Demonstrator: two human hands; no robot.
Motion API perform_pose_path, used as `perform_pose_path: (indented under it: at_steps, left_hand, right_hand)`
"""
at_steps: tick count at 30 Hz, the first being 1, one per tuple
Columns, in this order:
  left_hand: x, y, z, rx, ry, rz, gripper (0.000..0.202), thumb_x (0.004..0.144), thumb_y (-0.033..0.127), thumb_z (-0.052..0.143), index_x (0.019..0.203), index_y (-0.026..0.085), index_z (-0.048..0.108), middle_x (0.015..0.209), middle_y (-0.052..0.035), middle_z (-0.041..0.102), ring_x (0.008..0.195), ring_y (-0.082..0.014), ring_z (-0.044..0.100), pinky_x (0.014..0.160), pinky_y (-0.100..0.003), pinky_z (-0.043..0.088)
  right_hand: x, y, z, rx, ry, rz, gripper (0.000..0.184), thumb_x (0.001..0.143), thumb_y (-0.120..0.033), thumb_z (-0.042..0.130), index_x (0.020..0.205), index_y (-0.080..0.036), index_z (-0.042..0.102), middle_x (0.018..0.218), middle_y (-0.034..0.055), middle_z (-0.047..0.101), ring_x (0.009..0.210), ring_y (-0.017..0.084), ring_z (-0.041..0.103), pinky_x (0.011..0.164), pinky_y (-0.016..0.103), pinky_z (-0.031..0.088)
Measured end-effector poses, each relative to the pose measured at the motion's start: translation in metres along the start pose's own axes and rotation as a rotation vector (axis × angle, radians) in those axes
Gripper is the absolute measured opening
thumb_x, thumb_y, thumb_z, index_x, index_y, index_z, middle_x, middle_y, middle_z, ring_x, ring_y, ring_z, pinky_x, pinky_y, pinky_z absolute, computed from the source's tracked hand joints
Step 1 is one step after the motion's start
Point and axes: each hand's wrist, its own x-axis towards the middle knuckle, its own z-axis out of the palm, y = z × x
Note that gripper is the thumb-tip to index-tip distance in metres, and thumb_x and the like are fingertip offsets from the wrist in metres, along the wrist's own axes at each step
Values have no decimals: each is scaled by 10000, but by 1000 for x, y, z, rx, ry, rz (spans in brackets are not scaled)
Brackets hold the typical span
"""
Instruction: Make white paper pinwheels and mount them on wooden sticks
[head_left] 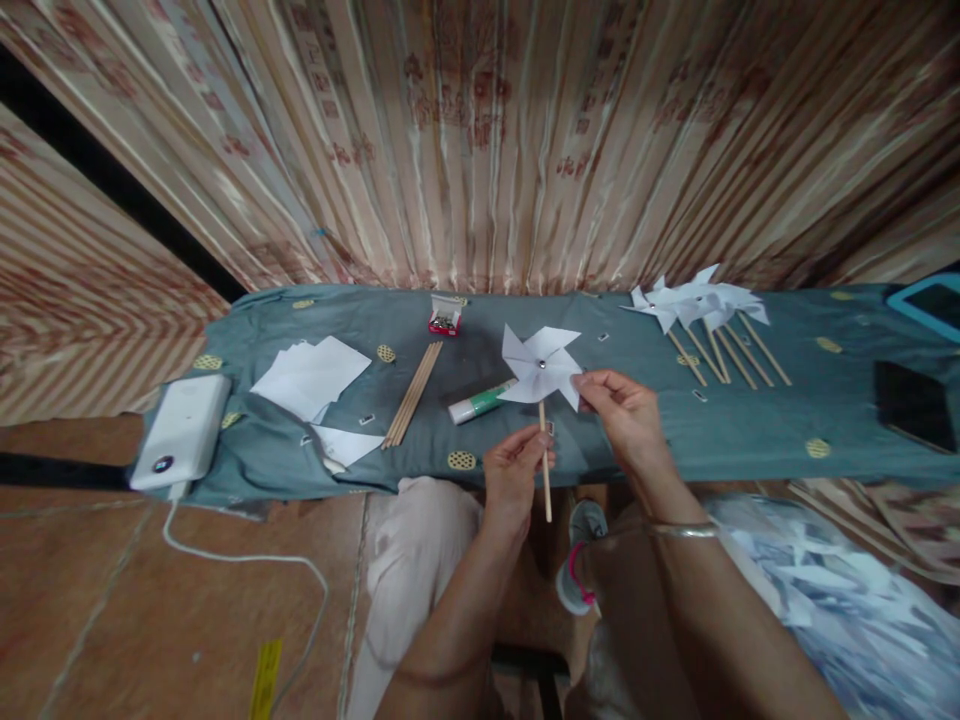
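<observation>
Both hands are on the one white paper pinwheel (544, 370), right at the middle of the scene, held up over the near part of the worktop (637, 345)! The left hand (517, 462) has the wooden stick (547, 485) pinched between thumb and fingers, just below the paper blades, fingers curled in close, the stick's lower end poking out past the worktop's front edge. And over on the other side, the right hand (616, 405) takes a fine fingertip grip, thumb and forefinger closed on the tip of the lower right blade, the remaining fingers bent behind. Look at the arms: the left forearm slants up and inward from the bottom of the view, while the right one, a bangle (681, 530) at its wrist, angles in from the lower right, so the two hands meet close together about the stick. A shiny pin head sits at the pinwheel's centre, blades fanned around it. Just left of those blades lies a green-and-white tube (480, 403), then a bundle of bare sticks (412, 395), with an open red box (445, 318) behind. Well off to the right, a cluster of pinwheels (705, 303) rests with sticks pointing toward the near edge.
</observation>
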Motion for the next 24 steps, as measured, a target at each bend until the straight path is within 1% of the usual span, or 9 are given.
perform_pose_path:
  at_steps: [5, 12, 18, 22, 24]
  left_hand:
    - [0, -1, 0, -12, 12, 2, 340, 474, 319, 886, 732, 134, 764, 604, -15, 684, 496, -70, 578, 525, -191, 464]
    - [2, -7, 0, -35, 12, 8, 334, 478, 323, 885, 726, 135, 764, 597, -10, 680, 486, -66, 580, 518, -183, 464]
    - [4, -9, 0, -56, 18, 18, 346, 462, 322, 889, 726, 137, 764, 592, -7, 681, 481, -62, 578, 518, -180, 465]
    - [4, -9, 0, -64, 27, 13, 349, 457, 320, 890, 724, 135, 762, 590, -6, 680, 478, -62, 577, 516, -180, 461]
    - [3, -8, 0, -60, 28, 17, 350, 460, 324, 889, 724, 133, 761, 592, -6, 680, 478, -60, 575, 517, -180, 460]
  right_hand:
    - [-3, 0, 2, -4, -15, 19, 239, 589, -410, 751, 591, -192, 656, 496, -30, 568, 486, 96, 455, 490, 234, 353]
    - [-7, -1, 4, 6, -35, 33, 264, 577, -427, 762, 579, -190, 644, 483, -32, 562, 483, 95, 463, 503, 233, 372]
    - [-9, -6, 8, 33, -37, 83, 305, 511, -450, 798, 562, -193, 640, 483, -34, 566, 478, 90, 472, 496, 227, 375]
    - [-12, -9, 11, 49, -65, 108, 346, 466, -466, 832, 541, -195, 632, 473, -40, 563, 467, 81, 466, 497, 221, 377]
    - [-14, -8, 11, 48, -85, 111, 358, 465, -478, 839, 540, -196, 632, 482, -38, 575, 471, 81, 476, 507, 221, 388]
